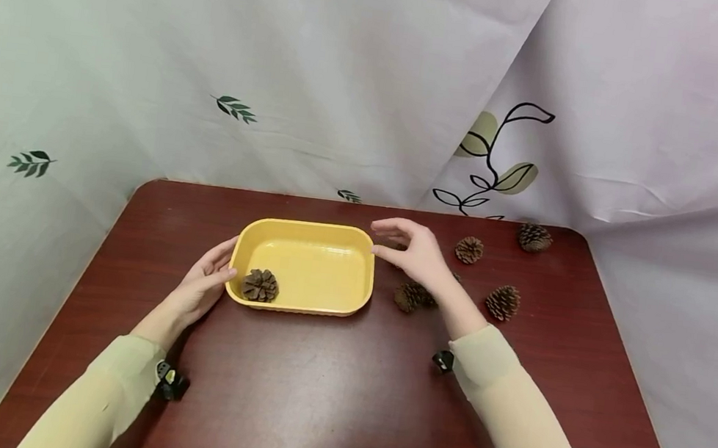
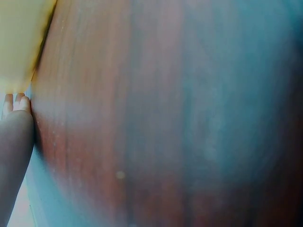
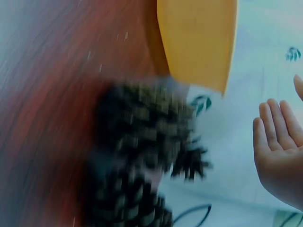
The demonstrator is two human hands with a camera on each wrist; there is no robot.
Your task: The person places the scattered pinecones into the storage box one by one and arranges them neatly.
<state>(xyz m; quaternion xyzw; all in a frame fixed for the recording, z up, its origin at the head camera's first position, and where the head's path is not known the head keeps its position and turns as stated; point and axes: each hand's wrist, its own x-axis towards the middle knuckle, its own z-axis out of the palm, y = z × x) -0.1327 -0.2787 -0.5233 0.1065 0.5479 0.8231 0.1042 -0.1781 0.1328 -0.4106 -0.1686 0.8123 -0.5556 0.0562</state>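
A yellow rectangular dish [image 1: 303, 273] with rounded corners stands on the table, a single pine cone [image 1: 260, 286] lying in its front left corner. My left hand [image 1: 200, 286] holds the dish's left end, its thumb at the rim and the fingers along the outer wall. By the right end, my right hand [image 1: 418, 254] is raised with fingers extended and nothing in it; whether the thumb touches the rim cannot be told. Below the right wrist lies a pine cone [image 1: 409, 298], with another partly hidden behind it. Both look blurred in the right wrist view.
More pine cones are at the table's right side: a small one [image 1: 469, 250], one in front [image 1: 502, 302] and one in the far right corner [image 1: 535, 238]. Pale cloth [image 1: 321, 87] with leaf prints hangs behind the reddish-brown table [image 1: 299, 395].
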